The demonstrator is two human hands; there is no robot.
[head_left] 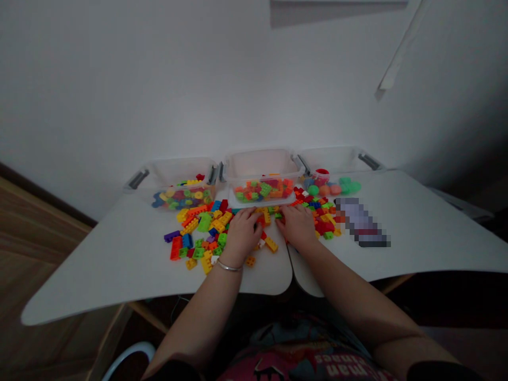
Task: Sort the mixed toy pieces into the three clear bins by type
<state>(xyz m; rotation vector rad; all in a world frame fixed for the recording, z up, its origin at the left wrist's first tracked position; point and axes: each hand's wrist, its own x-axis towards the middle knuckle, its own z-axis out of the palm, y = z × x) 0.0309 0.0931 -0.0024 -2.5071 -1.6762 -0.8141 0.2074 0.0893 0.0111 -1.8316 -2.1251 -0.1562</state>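
My left hand (pixel 243 235) lies palm down over the toy building bricks (pixel 214 222) heaped on the left table half, its fingers stretched forward and the thumb apart. A silver bangle (pixel 229 266) is on that wrist. My right hand (pixel 297 226) rests palm down across the inner edge of the right table half, fingers spread over the left side of a second heap of bricks (pixel 323 217). Between the hands lie yellow, orange and green bricks. A yellow brick (pixel 271 244) sits just right of my left hand. Bricks under both palms are hidden.
Three clear plastic boxes stand along the wall: a left box (pixel 178 174) and a middle box (pixel 264 164) with bricks, and a right box (pixel 337 159) with rounded green and orange pieces and a red cup. A blurred-out flat object (pixel 363 222) lies at right. A gap splits the white table (pixel 119 264).
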